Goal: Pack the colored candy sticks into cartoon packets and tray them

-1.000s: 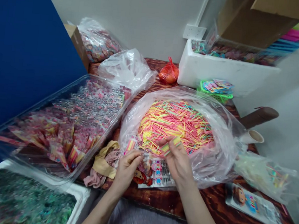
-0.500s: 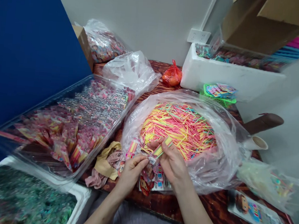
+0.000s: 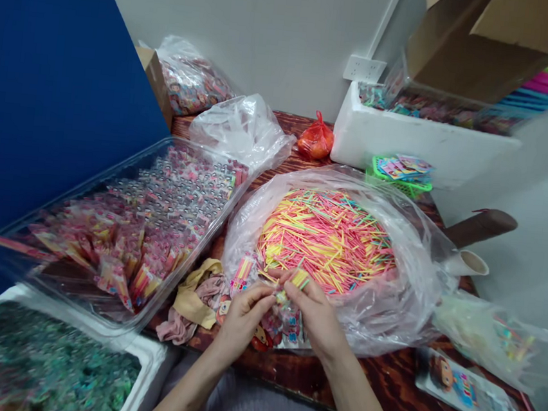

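Note:
My left hand (image 3: 246, 316) pinches the edge of a small clear printed packet (image 3: 282, 298) in front of the big bag. Between the fingers and thumb of my right hand (image 3: 317, 310) is a short bundle of yellow and green candy-like sticks (image 3: 300, 278), close against the packet; whether the sticks are inside it I cannot tell. Just beyond both hands, a large clear plastic bag (image 3: 402, 311) lies open around a heap of pink, yellow and green sticks (image 3: 329, 237). Printed packets (image 3: 293, 331) lie beneath my hands. Another packet with sticks (image 3: 243, 271) rests at the left.
A clear tray (image 3: 190, 268) of filled packets stands left, beside crumpled cloths (image 3: 200, 298). Nearer is a white foam box (image 3: 150, 355). Behind are a red bag (image 3: 316, 138), a green basket (image 3: 409, 187) and another foam box (image 3: 406, 137). A paper cup (image 3: 469, 263) lies right.
Both hands have drawn closer together. My right hand has moved the stick bundle slightly left and down, against the packet in my left hand.

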